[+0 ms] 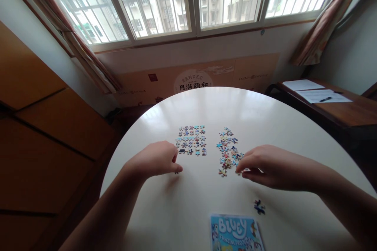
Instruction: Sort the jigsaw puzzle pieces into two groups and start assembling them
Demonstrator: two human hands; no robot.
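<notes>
My left hand is closed at the left of the table, thumb and curled fingers on a small jigsaw puzzle piece that mostly hides under the thumb tip. Just beyond it, rows of jigsaw pieces lie in a spaced grid. My right hand reaches in from the right, with finger and thumb pinched on a jigsaw piece at the near right edge of a loose heap of pieces. The fingers cover part of that piece.
All this lies on a round white table. A dark blue cluster of puzzle pieces sits near a blue Bluey box at the front. Papers and a pen lie on a wooden desk at right.
</notes>
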